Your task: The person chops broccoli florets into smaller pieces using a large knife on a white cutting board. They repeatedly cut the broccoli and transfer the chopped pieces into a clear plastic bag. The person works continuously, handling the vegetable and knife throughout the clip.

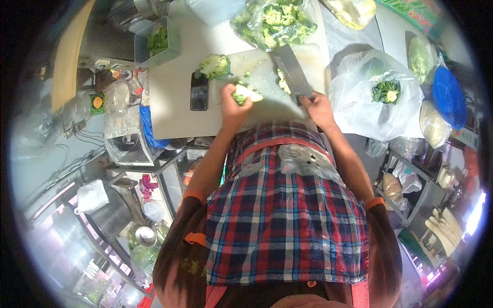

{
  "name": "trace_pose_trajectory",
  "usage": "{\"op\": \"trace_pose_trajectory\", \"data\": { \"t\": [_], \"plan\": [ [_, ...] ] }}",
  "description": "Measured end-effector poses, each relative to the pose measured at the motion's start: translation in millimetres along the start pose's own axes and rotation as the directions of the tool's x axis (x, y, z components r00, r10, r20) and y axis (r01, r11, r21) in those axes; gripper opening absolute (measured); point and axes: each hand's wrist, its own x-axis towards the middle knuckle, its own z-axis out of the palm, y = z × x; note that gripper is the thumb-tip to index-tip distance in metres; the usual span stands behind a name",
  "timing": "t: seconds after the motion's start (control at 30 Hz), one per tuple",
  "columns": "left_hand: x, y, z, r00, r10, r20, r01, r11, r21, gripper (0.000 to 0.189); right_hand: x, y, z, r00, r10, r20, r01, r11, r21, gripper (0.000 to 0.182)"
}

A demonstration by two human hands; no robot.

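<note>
My left hand (233, 107) holds a cut piece of broccoli (245, 94), its pale stalk pointing right. In my right hand (319, 108) is the handle of a broad-bladed cleaver (291, 69), whose blade slants away across the cutting board (265, 63). Just left of the blade lie small broccoli pieces (283, 81), partly hidden by it. Green crumbs are scattered over the board. A larger broccoli head (215, 66) rests beyond my left hand, close to a dark smartphone (199, 92) lying on the white table (173, 119).
Beyond the board sits a clear plastic bag of broccoli florets (283, 23). To the right, an open plastic bag (346, 100) holds more broccoli (386, 92), near a blue oval plastic item (448, 98). A clear container (169, 46) with greens stands at the table's left edge.
</note>
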Motion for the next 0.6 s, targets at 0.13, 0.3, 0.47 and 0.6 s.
{"op": "trace_pose_trajectory", "data": {
  "t": [0.13, 0.3, 0.47, 0.6],
  "plan": [
    [20.9, 19.4, -42.4, 0.962, 0.267, 0.052, -0.262, 0.858, 0.443, 0.059, -12.3, -6.7, -20.1, 0.998, 0.058, 0.026, -0.060, 0.994, 0.087, 0.029],
    [59.2, 88.6, 1.2, 0.908, 0.315, 0.276, -0.380, 0.898, 0.224, 0.053, -26.8, 6.6, -28.9, 0.973, 0.136, -0.185, -0.093, 0.970, 0.224, 0.027],
    [92.2, 94.6, 83.1, 0.744, 0.332, 0.580, -0.523, 0.830, 0.195, 0.059, -39.7, 3.7, -35.1, 0.958, 0.186, -0.218, -0.118, 0.949, 0.291, 0.026],
    [96.6, 81.3, 80.3, 0.715, 0.177, 0.677, -0.361, 0.922, 0.139, 0.043, -58.9, -0.5, -40.0, 0.953, 0.177, -0.246, -0.139, 0.976, 0.165, 0.025]
  ]
}}
